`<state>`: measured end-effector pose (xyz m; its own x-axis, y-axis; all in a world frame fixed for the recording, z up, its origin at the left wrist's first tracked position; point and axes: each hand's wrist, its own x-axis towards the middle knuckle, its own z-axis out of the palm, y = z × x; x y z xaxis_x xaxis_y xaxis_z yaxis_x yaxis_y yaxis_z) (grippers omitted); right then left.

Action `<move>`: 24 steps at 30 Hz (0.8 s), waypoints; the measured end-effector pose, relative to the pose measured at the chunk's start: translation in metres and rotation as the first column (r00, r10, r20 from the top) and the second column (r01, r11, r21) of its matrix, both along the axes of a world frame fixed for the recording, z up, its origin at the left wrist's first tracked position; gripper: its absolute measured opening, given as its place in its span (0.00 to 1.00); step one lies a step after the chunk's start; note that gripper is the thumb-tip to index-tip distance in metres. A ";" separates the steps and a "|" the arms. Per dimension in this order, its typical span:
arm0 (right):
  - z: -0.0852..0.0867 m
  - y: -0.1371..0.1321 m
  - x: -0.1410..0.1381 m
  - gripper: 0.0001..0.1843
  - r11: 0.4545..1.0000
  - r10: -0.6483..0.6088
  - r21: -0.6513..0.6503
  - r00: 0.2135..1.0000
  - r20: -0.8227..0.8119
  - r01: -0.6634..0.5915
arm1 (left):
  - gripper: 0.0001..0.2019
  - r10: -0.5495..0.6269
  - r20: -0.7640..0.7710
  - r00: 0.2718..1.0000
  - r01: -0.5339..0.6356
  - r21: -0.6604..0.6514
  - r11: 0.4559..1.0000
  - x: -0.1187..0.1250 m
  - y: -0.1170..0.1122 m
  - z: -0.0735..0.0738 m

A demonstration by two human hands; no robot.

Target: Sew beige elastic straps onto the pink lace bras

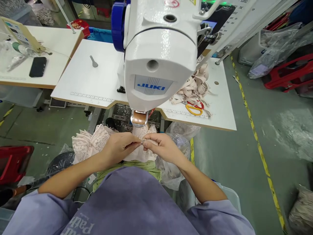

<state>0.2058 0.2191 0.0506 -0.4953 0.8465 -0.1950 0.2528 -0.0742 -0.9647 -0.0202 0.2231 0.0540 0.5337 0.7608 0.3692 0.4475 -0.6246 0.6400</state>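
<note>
My left hand (119, 146) and my right hand (163, 147) meet in front of my chest, both pinched on a small pale strap piece with a tiny metal ring (142, 141). Under them lies a pink lace garment (90, 143) bunched on my lap. Just beyond the hands, the white JUKI sewing machine (156, 55) overhangs the table edge, with its brown-tipped lower end (139, 118) close above the lace.
A white sewing table (93, 78) carries a pile of beige straps (195, 86), yellow-handled scissors (194, 109) and a grey tool (93, 61). A black phone (38, 66) lies on the left table. Clear plastic bags (176, 147) sit right of my lap; red stools stand at both sides.
</note>
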 end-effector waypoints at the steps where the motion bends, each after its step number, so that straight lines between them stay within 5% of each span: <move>1: 0.001 0.000 0.000 0.13 1.000 0.010 0.004 1.000 0.008 -0.010 | 0.06 -0.002 -0.004 1.000 0.002 -0.023 1.000 0.000 0.000 0.000; 5: 0.004 0.000 0.000 0.11 0.998 0.039 0.050 0.998 0.057 -0.042 | 0.09 0.004 -0.115 0.993 -0.027 -0.196 0.980 -0.001 0.005 0.006; 10: 0.003 0.002 -0.002 0.09 0.997 0.042 0.065 0.994 0.104 -0.049 | 0.13 -0.153 -0.274 0.949 0.050 -0.349 0.936 -0.001 0.015 0.009; 13: -0.001 -0.002 -0.004 0.08 0.997 -0.006 0.079 0.993 0.115 -0.003 | 0.17 -0.141 -0.355 0.924 0.053 -0.246 0.968 0.000 0.015 0.002; 17: -0.005 -0.008 -0.007 0.07 0.936 -0.187 0.329 0.970 0.154 0.128 | 0.17 -0.038 -0.333 0.942 0.023 -0.049 0.999 0.005 0.010 -0.004; 22: 0.006 0.021 -0.007 0.07 0.885 -0.186 0.458 0.967 0.173 0.088 | 0.16 0.063 -0.251 0.966 -0.106 -0.162 0.981 0.011 0.020 -0.004; 24: 0.012 0.042 -0.008 0.06 0.903 -0.167 0.427 0.958 0.231 0.055 | 0.16 0.165 -0.254 0.953 -0.186 -0.058 0.981 0.007 0.029 -0.010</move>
<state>0.1975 0.2608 0.0623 -0.3739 0.9243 0.0762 0.5083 0.2729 -0.8168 -0.0127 0.2525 0.0441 0.4559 0.8723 0.1769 0.6959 -0.4733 0.5401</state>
